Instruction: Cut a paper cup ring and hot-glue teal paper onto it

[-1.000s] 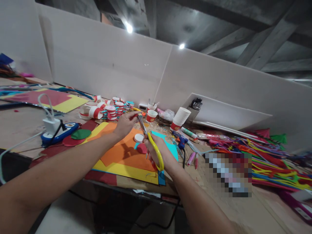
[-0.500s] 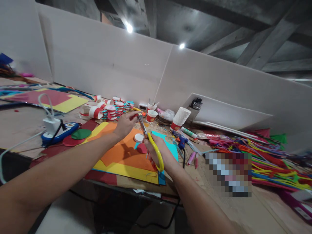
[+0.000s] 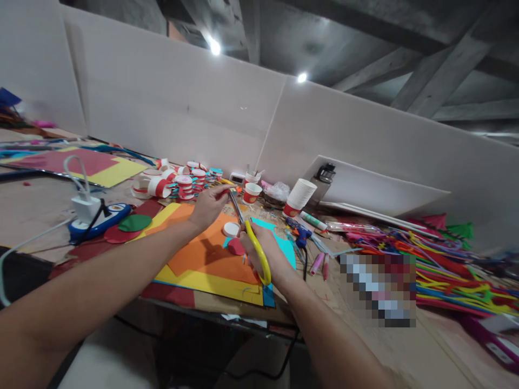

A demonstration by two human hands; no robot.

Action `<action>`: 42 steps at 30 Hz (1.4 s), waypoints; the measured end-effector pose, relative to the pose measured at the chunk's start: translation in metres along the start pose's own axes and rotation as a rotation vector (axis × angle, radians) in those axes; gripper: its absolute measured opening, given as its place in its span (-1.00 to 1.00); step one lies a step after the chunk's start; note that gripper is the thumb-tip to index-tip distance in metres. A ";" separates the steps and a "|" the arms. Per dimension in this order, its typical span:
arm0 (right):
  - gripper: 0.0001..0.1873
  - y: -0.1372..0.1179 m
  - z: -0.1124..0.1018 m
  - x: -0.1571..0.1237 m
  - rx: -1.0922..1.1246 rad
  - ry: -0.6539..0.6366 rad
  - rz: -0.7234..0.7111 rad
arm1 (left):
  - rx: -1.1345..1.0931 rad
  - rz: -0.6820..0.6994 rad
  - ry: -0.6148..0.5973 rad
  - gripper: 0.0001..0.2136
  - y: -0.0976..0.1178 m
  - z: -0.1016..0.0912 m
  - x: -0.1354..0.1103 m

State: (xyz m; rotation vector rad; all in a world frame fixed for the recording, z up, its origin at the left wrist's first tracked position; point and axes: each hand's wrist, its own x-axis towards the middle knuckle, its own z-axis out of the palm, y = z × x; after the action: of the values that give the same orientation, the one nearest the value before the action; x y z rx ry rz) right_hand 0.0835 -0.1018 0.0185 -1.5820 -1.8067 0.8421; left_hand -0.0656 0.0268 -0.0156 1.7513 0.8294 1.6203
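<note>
My right hand (image 3: 265, 243) is closed round the yellow handles of a pair of scissors (image 3: 259, 254), whose blades point up and away. My left hand (image 3: 208, 205) is raised by the blade tips, its fingers pinched; whatever is in them is too small to name. Below both hands lie overlapping sheets of orange paper (image 3: 190, 254) and yellow paper (image 3: 203, 281), with a cyan sheet (image 3: 286, 243) to the right. A white round paper piece or cup base (image 3: 231, 229) and a red paper disc (image 3: 235, 247) rest on the orange sheet.
Behind stand a red-and-white paper cup (image 3: 252, 193), a cup stack (image 3: 300, 197) and several cut cups with strips (image 3: 184, 186). A blue glue gun (image 3: 302, 235) lies right, near pipe cleaners (image 3: 446, 275). A blue power strip (image 3: 99, 221) sits left beside a green disc (image 3: 135, 222).
Both hands and the scissors stay in nearly the same place. The view has shifted only very slightly.
</note>
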 end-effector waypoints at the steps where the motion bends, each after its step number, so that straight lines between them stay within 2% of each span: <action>1: -0.87 0.000 0.000 0.001 -0.012 0.007 -0.008 | 0.007 0.005 0.001 -0.66 0.000 0.000 0.000; 8: -0.88 0.004 -0.001 0.005 0.010 0.032 0.007 | 0.038 0.022 0.039 -0.71 0.005 -0.001 0.000; 14: -0.88 0.009 -0.003 0.006 0.019 -0.008 -0.120 | -0.044 0.005 0.032 -0.69 0.003 0.000 0.001; 19: -0.82 0.010 -0.002 0.006 0.066 -0.041 -0.030 | -0.110 -0.019 0.060 -0.72 -0.002 -0.002 0.005; 27: -0.79 0.002 -0.002 0.000 0.242 -0.040 0.059 | -0.412 -0.160 0.047 -0.67 0.000 0.000 0.005; 32: -0.83 -0.006 -0.003 -0.003 0.282 -0.042 0.116 | -0.419 -0.159 0.036 -0.65 0.006 0.001 0.004; 42: -0.85 -0.006 -0.002 -0.001 0.290 -0.049 0.120 | -0.348 -0.091 0.017 -0.68 0.001 0.000 0.004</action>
State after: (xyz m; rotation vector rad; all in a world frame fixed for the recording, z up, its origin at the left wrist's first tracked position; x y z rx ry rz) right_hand 0.0816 -0.1035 0.0246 -1.5019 -1.5512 1.1505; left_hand -0.0650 0.0291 -0.0129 1.4373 0.5834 1.6101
